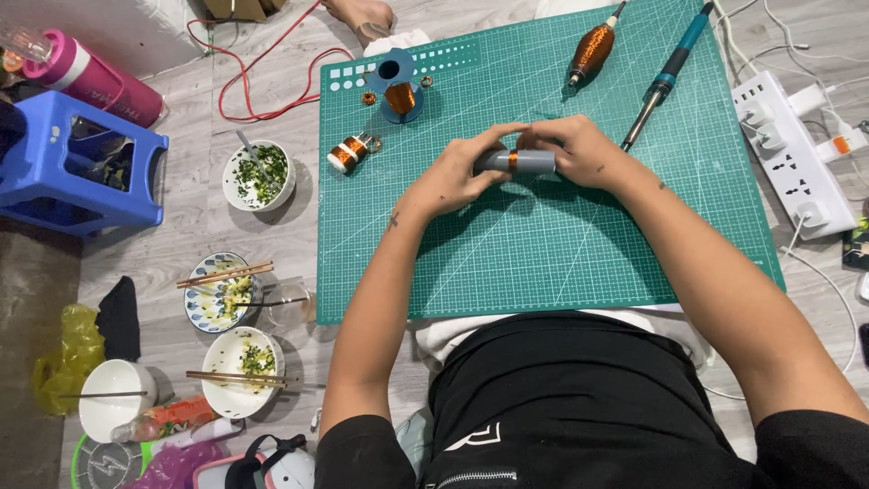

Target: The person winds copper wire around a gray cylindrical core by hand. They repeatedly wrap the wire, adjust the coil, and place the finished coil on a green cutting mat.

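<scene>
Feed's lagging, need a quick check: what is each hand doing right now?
Left hand: fingers closed on the left end of the grey tube.
Right hand: fingers closed on the tube's right end.

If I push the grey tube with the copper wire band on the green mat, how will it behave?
The grey cylindrical tube with the copper wire band would probably roll, being round and lying sideways on the flat green cutting mat. It looks rigid. The thin winding may be delicate.

Bright, even overhead light; sharp focus
</scene>
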